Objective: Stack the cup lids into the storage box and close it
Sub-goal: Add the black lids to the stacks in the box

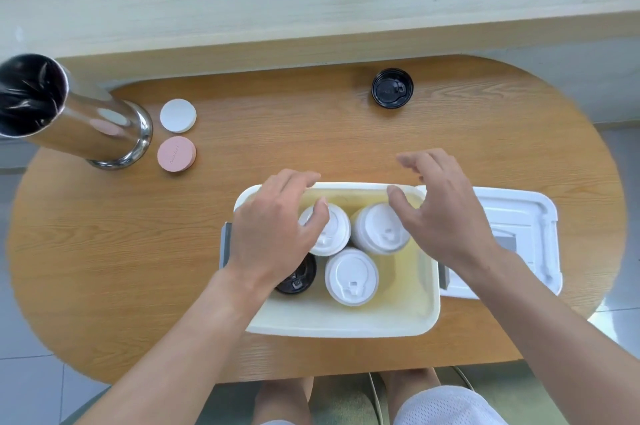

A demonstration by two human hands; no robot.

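My oval wooden tabletop [311, 134] carries everything, and the open white plastic storage box [346, 324] sits near its front edge, right before me. Its flat white box lid [519, 217] lies on the tabletop touching the box's right side, inside up, waiting for the close.

Inside the box, three stacks of white domed cup lids stand upright: one at the back left [332, 230], one at the back right [379, 227], one nearer the front [351, 277]. A black cup lid [299, 281] sits low in the box's front left part, half under my wrist. One more black domed cup lid [392, 88] is out alone near the far edge of the tabletop, well apart from the box.

My left hand [273, 234] rests with loose fingers over the box's back left corner, thumb touching the back left stack; it grips nothing. My right hand [440, 210] hovers over the back right corner, fingers spread and lightly bent, empty.

I judge the step in hand to be fetching that last black lid. To do it well, I would keep the left hand steadying the tall stacks, reach out past the far rim without brushing the right stack, pinch the lid by its rim, and nest it squarely, dome up, onto the black one so the box lid seats flat.

A steel cylinder [86, 120] and two round coasters, white [178, 115] and pink [176, 154], stay out of it at the left end.
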